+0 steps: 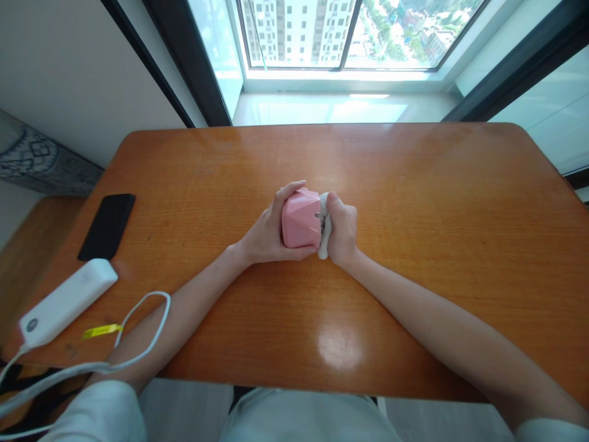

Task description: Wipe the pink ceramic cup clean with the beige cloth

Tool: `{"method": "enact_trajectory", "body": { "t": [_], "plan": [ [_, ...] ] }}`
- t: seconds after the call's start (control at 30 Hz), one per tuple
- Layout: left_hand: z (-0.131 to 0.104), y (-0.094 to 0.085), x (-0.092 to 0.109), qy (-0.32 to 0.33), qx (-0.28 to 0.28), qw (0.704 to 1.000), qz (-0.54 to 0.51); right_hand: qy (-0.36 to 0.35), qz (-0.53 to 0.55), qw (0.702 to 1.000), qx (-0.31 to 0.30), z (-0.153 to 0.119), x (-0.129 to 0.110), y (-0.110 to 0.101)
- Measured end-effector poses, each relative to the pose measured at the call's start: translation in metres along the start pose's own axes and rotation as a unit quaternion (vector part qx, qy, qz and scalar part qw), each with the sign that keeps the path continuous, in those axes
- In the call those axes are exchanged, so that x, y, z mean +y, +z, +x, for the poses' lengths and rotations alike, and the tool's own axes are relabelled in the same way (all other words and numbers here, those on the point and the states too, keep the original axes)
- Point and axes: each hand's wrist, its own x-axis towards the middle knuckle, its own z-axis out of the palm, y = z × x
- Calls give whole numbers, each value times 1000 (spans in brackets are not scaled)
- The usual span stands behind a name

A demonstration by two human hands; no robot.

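My left hand [286, 230] is wrapped round a pink faceted container [301, 219], thumb and fingers on opposite sides of it. The container lies tilted on its side, its notched edge facing right. Closed on a crumpled white cloth [324, 236], my right hand [341, 228] presses close against that notched side. Part of the cloth is hidden inside my right fist, and the container's inside does not show. Both hands are over the middle of the wooden table [414, 202].
A black phone [107, 226] lies at the table's left edge. Nearer me is a white power strip [69, 301], and its white cable [159, 328] with a yellow tag [101, 331] loops over my left forearm. Behind the table is a window [343, 37].
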Motion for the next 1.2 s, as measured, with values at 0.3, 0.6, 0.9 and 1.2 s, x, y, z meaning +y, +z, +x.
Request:
{"method": "enact_trajectory", "body": {
  "t": [0.3, 0.6, 0.9, 1.2],
  "plan": [
    [5, 4, -5, 71, 28, 996, 46, 27, 41, 999, 18, 14, 2, -2],
    [2, 0, -6, 8, -14, 1000, -14, 7, -3, 1000, 6, 5, -2, -2],
    [5, 3, 0, 62, 20, 997, 39, -3, -10, 1000, 14, 8, -3, -1],
    [1, 0, -4, 1, -16, 1000, 3, -18, -26, 999, 8, -2, -5, -2]
  ]
}}
